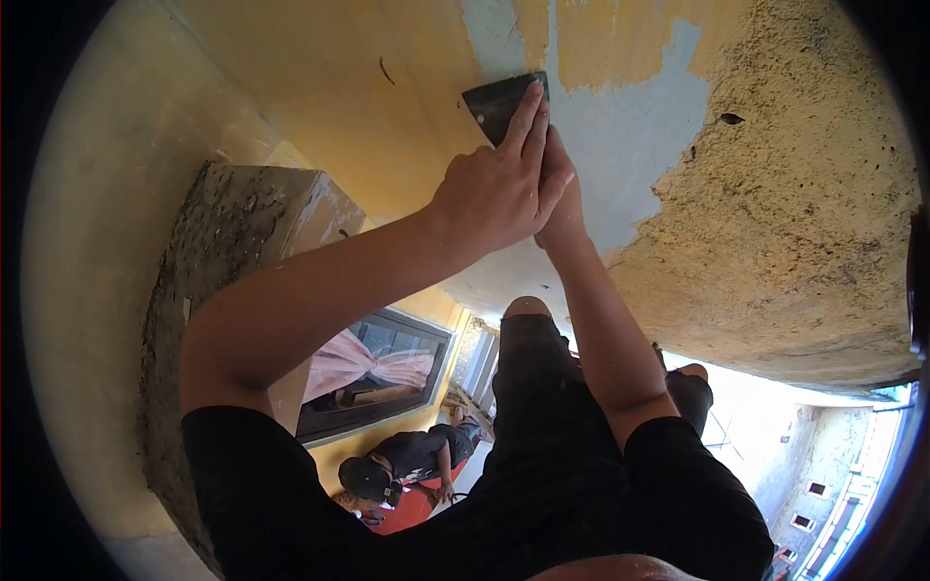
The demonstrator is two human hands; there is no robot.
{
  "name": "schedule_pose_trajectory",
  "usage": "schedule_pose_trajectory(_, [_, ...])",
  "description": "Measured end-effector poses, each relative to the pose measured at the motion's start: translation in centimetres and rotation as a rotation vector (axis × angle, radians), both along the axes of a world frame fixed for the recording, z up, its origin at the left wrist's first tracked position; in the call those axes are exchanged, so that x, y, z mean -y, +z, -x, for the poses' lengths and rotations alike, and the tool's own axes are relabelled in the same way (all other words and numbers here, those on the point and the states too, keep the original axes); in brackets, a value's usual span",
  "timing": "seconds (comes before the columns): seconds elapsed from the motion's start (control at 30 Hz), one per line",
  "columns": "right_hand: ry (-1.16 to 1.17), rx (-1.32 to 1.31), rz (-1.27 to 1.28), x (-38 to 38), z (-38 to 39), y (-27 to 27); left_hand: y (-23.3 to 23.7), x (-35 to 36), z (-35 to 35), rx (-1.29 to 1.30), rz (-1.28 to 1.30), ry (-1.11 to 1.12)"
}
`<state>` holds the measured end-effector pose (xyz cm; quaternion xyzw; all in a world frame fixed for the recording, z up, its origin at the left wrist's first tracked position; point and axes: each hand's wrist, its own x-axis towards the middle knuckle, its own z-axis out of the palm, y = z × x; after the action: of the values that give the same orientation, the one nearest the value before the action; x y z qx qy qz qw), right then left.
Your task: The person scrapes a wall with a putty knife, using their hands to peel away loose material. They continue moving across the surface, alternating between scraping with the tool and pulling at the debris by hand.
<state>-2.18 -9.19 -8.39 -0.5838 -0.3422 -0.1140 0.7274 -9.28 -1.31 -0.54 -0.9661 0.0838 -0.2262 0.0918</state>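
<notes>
Against patchy yellow paint, left hand and right hand clamp a scraper

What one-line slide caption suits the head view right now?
Left hand over right hand on a dark scraper, set against a yellow-painted surface beside a pale patch; another person below.

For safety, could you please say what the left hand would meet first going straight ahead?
First, the dark scraper blade that the left hand touches; beyond it, probably the painted surface, though depth is unclear.
</notes>
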Motion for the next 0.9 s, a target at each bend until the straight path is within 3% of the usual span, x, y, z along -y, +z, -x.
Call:
schedule_pose_trajectory(0.03, [-0.002, 0.003, 0.002, 0.4, 0.1, 0.0, -0.1, 0.1, 0.0, 0.003, 0.002, -0.002])
schedule_pose_trajectory(0.1, [0.085, -0.162, 0.281, 1.2, 0.4, -0.3, -0.5, 0.1, 0.1, -0.098, -0.009, 0.044])
schedule_pose_trajectory(0.2, [0.004, -0.107, 0.148, 0.5, 0.1, -0.6, -0.8, 0.0, -0.1, -0.062, -0.021, 0.032])
schedule_pose_trajectory(0.4, [0.06, -0.118, 0.077, -0.2, -0.9, -0.4, -0.4, -0.5, -0.6, 0.004, 0.03, -0.017])
schedule_pose_trajectory(0.73, [0.061, -0.099, 0.267, 0.9, 0.0, 2.1, 0.2, -0.4, -0.4, 0.09, 0.023, -0.031])
schedule_pose_trajectory(0.9, [0.02, -0.097, 0.223, 0.6, 0.3, -0.1, -0.3, 0.2, 0.1, -0.087, 0.001, 0.047])
